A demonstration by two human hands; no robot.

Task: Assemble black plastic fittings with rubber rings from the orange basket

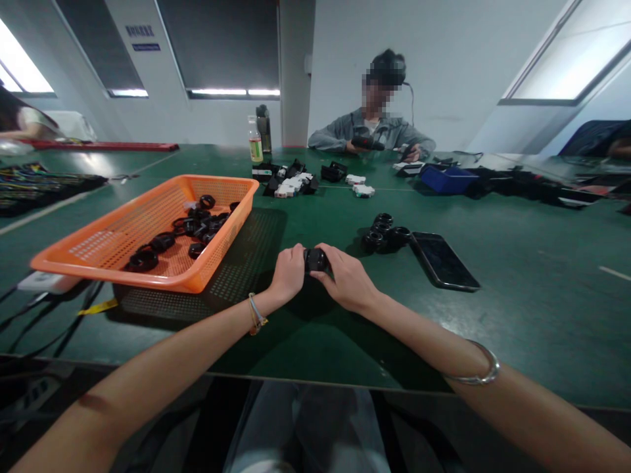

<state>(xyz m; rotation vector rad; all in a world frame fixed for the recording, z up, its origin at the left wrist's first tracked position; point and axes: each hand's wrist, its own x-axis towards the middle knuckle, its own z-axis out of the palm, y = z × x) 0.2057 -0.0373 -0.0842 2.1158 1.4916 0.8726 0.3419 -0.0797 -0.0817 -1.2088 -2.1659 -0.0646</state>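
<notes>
- The held black part [315, 261] looked like smooth, hard plastic with a dull sheen.
- The black ring-shaped pieces [375, 241] looked like glossy plastic, their rims catching light.
- The orange basket [148, 280] was perforated plastic with a smooth, faintly shiny rim.
- The bench [522, 282] had a smooth, satin-like green surface.
- The phone [442, 261] had a glossy, glass-like face.
- The bangle [493, 366] looked like polished metal.
- The co-worker's jacket [340, 129] was matt cloth.

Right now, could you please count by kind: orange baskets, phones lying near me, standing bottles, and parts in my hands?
Orange basket: 1
Phone: 1
Bottles, clear and dark: 2
Black part between left hand and right hand: 1
Total: 5
</notes>
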